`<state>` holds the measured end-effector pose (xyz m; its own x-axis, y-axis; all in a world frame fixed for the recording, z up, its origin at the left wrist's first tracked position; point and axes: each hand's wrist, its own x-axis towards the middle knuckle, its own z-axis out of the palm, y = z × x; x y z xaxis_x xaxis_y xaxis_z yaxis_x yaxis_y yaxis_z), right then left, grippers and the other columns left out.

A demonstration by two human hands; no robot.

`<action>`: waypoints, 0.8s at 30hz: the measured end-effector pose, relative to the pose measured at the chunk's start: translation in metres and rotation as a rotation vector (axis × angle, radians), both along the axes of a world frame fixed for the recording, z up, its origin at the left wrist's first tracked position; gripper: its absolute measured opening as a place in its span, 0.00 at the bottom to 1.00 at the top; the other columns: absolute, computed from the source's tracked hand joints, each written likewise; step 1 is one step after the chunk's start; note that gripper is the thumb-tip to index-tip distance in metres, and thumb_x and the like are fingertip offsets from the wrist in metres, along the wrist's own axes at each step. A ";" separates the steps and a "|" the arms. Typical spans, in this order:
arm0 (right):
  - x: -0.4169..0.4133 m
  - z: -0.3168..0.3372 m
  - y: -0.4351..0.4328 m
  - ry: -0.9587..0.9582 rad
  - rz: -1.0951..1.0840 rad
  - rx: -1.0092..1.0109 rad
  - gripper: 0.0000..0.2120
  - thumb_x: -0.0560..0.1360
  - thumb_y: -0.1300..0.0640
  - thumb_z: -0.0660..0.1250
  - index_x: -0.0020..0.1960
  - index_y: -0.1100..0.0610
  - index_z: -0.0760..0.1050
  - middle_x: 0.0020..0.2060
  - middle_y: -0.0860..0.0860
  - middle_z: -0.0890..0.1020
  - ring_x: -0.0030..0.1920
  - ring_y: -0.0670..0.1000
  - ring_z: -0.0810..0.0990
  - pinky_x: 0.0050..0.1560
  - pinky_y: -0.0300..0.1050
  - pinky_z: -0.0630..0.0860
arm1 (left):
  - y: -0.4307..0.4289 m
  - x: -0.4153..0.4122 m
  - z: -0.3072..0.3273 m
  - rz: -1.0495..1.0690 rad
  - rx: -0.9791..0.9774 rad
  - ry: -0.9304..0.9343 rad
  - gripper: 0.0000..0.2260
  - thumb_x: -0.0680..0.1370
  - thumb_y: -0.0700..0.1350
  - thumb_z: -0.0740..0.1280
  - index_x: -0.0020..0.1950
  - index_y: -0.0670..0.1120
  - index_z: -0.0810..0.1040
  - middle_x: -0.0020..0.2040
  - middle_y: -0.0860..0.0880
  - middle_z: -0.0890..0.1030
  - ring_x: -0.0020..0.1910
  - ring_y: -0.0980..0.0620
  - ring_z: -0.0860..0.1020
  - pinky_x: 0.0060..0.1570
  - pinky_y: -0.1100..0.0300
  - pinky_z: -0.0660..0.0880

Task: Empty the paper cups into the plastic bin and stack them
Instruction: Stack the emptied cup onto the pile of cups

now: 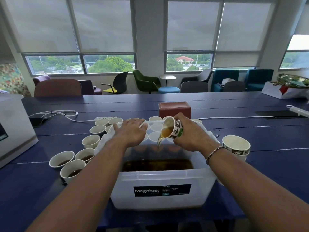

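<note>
One cup, gripped by the right hand with curled fingers, is tipped over the bin at 1 o'clock for draining; the left hand, fingers flat, is rested at 11 o'clock, seemingly for steadiness

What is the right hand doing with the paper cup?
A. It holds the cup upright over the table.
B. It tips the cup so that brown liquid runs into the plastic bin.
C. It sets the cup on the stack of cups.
B: the right hand grips the tilted cup, and a brown stream falls from its rim into the bin.
</note>
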<state>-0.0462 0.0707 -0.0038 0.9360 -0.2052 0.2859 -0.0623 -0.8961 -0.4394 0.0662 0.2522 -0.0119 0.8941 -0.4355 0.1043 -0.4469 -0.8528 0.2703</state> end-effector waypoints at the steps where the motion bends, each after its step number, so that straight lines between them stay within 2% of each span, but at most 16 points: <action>1: 0.000 0.000 0.000 -0.013 -0.010 -0.007 0.32 0.66 0.58 0.76 0.62 0.46 0.63 0.52 0.47 0.77 0.51 0.50 0.77 0.54 0.48 0.78 | 0.000 0.000 0.000 0.000 -0.001 0.001 0.22 0.84 0.58 0.46 0.79 0.57 0.58 0.80 0.54 0.56 0.79 0.48 0.52 0.73 0.34 0.40; 9: 0.005 -0.001 -0.002 -0.100 -0.098 -0.045 0.35 0.67 0.57 0.76 0.66 0.47 0.61 0.58 0.51 0.73 0.56 0.51 0.72 0.58 0.51 0.76 | 0.000 -0.001 0.000 0.002 0.002 0.004 0.23 0.84 0.59 0.47 0.79 0.57 0.57 0.80 0.53 0.56 0.80 0.48 0.51 0.73 0.34 0.40; 14: 0.004 0.001 -0.004 -0.125 -0.123 -0.055 0.33 0.68 0.58 0.75 0.66 0.47 0.62 0.58 0.51 0.72 0.54 0.49 0.67 0.55 0.50 0.76 | -0.001 -0.002 0.002 0.003 0.011 0.005 0.23 0.84 0.58 0.47 0.79 0.57 0.57 0.80 0.53 0.56 0.80 0.48 0.52 0.73 0.34 0.40; 24: 0.003 0.001 -0.004 -0.144 -0.132 -0.086 0.34 0.67 0.60 0.75 0.67 0.47 0.61 0.60 0.51 0.71 0.57 0.50 0.68 0.55 0.51 0.77 | 0.001 -0.003 0.003 -0.002 0.006 0.009 0.23 0.84 0.58 0.46 0.79 0.57 0.57 0.80 0.54 0.56 0.80 0.49 0.51 0.74 0.35 0.40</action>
<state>-0.0430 0.0669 -0.0025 0.8508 -0.2929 0.4364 -0.1239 -0.9187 -0.3750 0.0637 0.2532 -0.0094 0.8941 -0.4379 0.0940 -0.4463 -0.8536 0.2689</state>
